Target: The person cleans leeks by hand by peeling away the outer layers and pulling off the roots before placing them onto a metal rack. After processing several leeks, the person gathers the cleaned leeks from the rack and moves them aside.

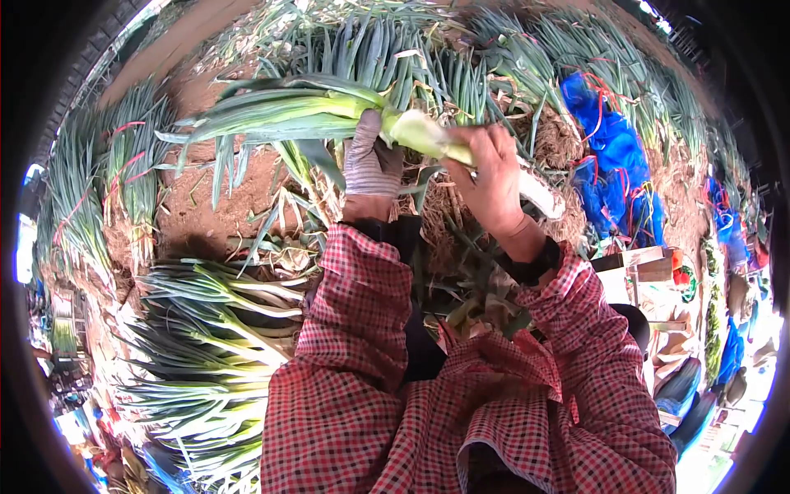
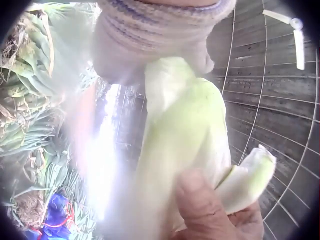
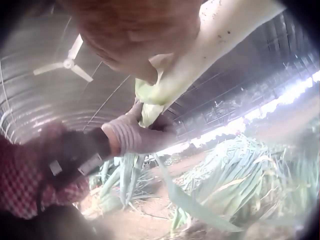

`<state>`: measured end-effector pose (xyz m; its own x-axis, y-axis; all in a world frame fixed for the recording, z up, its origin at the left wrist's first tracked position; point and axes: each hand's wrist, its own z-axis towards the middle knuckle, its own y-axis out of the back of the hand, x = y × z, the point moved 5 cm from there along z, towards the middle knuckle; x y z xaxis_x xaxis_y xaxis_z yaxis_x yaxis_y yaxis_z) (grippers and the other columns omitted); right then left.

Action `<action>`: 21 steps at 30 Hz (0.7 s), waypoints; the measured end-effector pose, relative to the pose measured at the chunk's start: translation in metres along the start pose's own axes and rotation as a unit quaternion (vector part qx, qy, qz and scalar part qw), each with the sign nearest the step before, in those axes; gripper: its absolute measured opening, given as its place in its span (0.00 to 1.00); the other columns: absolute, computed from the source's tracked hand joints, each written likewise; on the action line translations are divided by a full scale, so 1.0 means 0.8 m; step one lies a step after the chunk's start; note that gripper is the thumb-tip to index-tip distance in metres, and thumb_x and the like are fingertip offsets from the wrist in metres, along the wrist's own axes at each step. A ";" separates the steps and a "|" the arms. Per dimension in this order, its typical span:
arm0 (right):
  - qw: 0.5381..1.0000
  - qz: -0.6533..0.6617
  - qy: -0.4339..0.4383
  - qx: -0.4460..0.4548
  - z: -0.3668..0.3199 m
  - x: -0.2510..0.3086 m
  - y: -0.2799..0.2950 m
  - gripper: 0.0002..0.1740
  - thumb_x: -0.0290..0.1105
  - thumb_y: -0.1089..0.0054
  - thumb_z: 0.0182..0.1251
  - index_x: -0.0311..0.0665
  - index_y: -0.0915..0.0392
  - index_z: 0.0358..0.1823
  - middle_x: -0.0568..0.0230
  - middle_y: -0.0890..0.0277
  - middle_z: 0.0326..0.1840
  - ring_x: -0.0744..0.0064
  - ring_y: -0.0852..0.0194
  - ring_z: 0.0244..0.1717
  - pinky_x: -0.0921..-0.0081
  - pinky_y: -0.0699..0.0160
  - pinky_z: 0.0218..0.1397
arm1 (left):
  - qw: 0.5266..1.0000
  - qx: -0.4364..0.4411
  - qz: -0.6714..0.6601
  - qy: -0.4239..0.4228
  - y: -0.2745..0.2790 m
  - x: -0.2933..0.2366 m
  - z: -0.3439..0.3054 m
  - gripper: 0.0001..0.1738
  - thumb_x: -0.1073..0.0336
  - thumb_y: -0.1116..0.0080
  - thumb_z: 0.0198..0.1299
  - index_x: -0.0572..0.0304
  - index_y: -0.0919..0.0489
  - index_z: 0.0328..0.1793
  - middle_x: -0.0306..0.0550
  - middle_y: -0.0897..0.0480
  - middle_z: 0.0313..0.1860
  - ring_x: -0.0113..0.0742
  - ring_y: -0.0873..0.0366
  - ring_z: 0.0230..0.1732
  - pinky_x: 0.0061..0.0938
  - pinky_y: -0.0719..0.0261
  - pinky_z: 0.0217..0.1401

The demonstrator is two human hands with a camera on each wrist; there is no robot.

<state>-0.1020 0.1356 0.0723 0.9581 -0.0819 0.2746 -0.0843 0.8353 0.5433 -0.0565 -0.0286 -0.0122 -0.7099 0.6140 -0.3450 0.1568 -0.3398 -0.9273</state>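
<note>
A thick leek (image 1: 403, 130) is held up in front of the body, green leaves to the left and the white root end to the right. My left hand (image 1: 373, 169), in a striped glove, grips it where the leaves meet the stem. The bare right hand (image 1: 494, 177) has its thumb and fingers on the pale stem. In the left wrist view, the right thumb (image 2: 200, 202) presses on the outer layer, and a folded flap of sheath (image 2: 250, 181) stands out beside it. The right wrist view shows the right fingers (image 3: 150, 67) curled at a loosened layer.
Trimmed leeks (image 1: 222, 362) lie in a pile at lower left. Bundles tied with red string (image 1: 123, 177) stand on the soil at left, and more leeks (image 1: 362, 53) line the back. Blue sheeting (image 1: 613, 156) is at right, near a wooden frame (image 1: 646, 267).
</note>
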 end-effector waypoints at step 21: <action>0.986 0.047 0.158 0.031 -0.008 0.033 0.012 0.16 0.21 0.36 0.33 0.39 0.24 0.30 0.66 0.27 0.34 0.63 0.27 0.37 0.67 0.35 0.42 | 0.989 0.112 0.099 0.015 -0.055 -0.027 -0.024 0.33 0.53 0.35 0.54 0.61 0.32 0.62 0.52 0.24 0.55 0.46 0.24 0.54 0.45 0.26 0.60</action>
<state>-0.0757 0.1455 0.0797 0.9820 0.1749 0.0711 -0.1835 0.7952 0.5779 -0.0345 -0.0133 0.0332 -0.6588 0.5396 -0.5242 0.1319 -0.6032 -0.7866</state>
